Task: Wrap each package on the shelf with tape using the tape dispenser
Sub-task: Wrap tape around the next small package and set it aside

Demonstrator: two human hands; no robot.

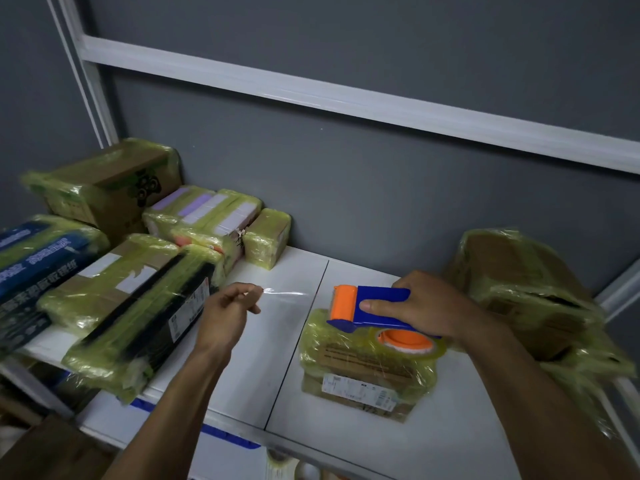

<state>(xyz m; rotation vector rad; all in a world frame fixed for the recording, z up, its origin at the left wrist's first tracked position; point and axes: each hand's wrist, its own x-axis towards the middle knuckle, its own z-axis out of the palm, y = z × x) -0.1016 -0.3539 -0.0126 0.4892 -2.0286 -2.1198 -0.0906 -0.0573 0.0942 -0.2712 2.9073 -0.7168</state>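
At the right edge of the shelf (467, 427) a blurred wrapped package (519, 289) runs out of frame. Mid-shelf, the small package (363, 372) lies partly hidden under the tape dispenser (377, 299), which the right grip (426, 306) curls around. The left grip (225, 313) pinches the clear tape strip (287, 293), faint against the shelf.

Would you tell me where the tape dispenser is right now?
In the head view, the tape dispenser is right of centre, held by the right hand atop a small taped package on the shelf; its tape stretches to the left hand.
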